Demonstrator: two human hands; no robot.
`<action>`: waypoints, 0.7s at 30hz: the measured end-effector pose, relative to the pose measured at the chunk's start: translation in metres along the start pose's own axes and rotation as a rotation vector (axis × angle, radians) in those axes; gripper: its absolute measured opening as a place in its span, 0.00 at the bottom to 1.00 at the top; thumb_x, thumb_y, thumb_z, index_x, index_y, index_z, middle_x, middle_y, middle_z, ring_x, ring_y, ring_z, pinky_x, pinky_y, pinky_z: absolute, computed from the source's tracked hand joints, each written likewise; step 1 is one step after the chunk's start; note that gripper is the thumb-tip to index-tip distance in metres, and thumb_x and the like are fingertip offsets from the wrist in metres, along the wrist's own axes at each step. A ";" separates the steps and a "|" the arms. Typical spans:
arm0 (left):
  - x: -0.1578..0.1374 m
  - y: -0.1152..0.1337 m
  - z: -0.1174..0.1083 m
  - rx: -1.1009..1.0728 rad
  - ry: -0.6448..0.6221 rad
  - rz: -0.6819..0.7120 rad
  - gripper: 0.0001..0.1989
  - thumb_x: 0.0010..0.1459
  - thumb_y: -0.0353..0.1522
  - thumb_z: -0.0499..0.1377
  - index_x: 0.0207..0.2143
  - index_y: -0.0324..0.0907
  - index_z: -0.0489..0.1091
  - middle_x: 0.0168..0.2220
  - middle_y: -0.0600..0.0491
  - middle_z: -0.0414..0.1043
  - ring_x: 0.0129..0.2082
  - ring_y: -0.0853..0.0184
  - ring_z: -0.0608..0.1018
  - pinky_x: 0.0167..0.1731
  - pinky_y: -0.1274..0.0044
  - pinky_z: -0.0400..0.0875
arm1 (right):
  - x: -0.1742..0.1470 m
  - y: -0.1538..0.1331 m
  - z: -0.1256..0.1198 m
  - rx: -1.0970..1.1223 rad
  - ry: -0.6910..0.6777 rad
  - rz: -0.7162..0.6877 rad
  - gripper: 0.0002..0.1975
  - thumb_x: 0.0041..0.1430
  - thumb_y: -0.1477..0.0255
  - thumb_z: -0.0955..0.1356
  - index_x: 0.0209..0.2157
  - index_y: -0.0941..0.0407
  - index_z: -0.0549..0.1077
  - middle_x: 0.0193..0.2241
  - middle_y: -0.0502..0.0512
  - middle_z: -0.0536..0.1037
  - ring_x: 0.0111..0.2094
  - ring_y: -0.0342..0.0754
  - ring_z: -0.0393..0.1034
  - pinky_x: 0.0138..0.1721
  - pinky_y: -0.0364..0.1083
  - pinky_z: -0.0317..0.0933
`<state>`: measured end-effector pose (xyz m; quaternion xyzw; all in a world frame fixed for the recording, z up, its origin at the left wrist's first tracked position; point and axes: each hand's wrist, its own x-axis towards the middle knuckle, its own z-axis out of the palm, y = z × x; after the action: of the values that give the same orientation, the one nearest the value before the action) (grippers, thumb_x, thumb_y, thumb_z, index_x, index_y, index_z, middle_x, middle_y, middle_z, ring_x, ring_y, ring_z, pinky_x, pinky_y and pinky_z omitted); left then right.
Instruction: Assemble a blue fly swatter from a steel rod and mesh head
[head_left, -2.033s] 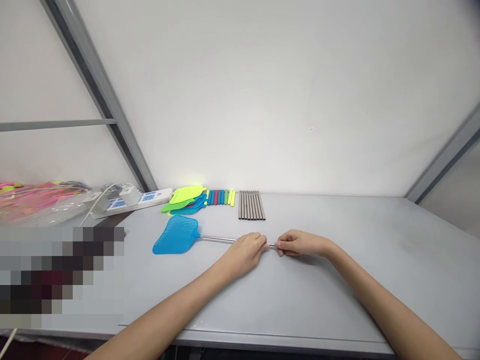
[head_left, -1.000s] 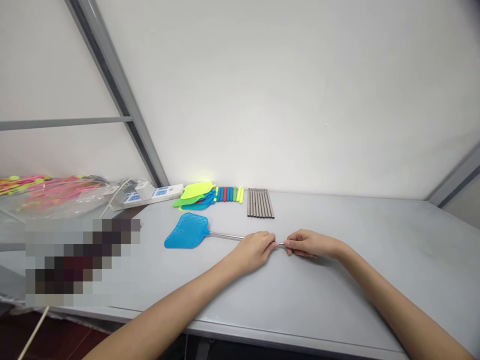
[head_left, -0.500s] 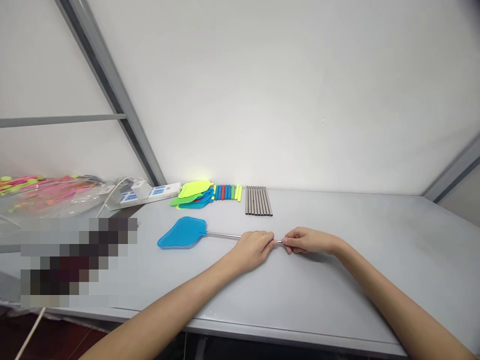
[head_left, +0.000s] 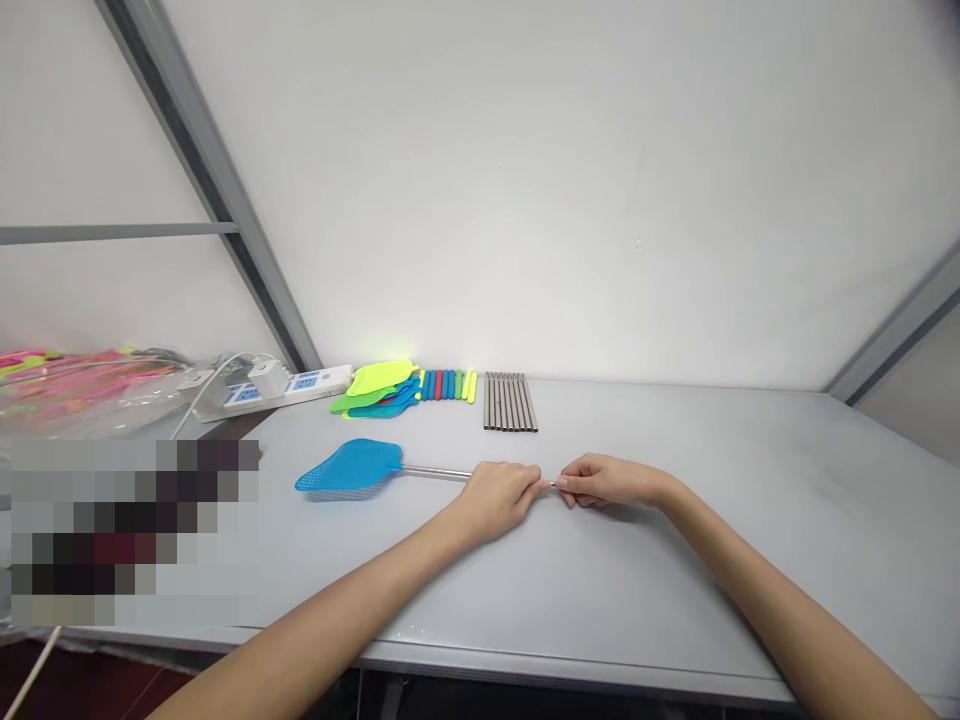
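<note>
A smooth grey table (head_left: 600, 600) fills the lower part of the frame, its front edge running along the bottom. Near the centre, my left hand (head_left: 501, 496) lies over a thin metal rod (head_left: 439, 472), fingers curled down and closed on it. Just to its right, my right hand (head_left: 607, 480) pinches the rod's end between thumb and fingers; a short bit of bare metal shows between my hands. At left of centre, the rod runs into a blue mesh swatter head (head_left: 352, 467), which sits tilted above its shadow. Farther back, just above centre-frame's lower half, lie a row of metal tubes (head_left: 510, 402), a row of coloured sticks (head_left: 448, 385) and overlapping swatter heads (head_left: 382, 377), beside a white power strip (head_left: 322, 381). Behind rises a white wall (head_left: 525, 200).
</note>
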<state>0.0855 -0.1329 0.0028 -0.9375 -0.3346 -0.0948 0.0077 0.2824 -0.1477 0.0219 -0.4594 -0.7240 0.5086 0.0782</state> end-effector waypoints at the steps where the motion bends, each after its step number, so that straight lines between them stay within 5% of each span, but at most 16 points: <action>1: 0.000 0.000 0.000 0.002 0.002 0.004 0.18 0.59 0.39 0.37 0.25 0.42 0.59 0.24 0.56 0.68 0.24 0.70 0.70 0.20 0.78 0.50 | 0.000 0.000 0.000 -0.001 0.003 0.001 0.20 0.54 0.57 0.57 0.25 0.59 0.66 0.18 0.47 0.58 0.19 0.37 0.48 0.21 0.39 0.47; 21: 0.000 0.000 0.001 0.024 -0.015 -0.006 0.19 0.59 0.38 0.35 0.25 0.42 0.59 0.25 0.55 0.68 0.24 0.70 0.70 0.20 0.79 0.52 | 0.000 0.001 0.000 0.013 -0.002 0.020 0.22 0.53 0.56 0.57 0.26 0.60 0.67 0.16 0.46 0.55 0.17 0.36 0.46 0.17 0.38 0.43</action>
<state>0.0857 -0.1332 0.0022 -0.9370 -0.3387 -0.0839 0.0160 0.2827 -0.1472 0.0213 -0.4655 -0.7162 0.5145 0.0752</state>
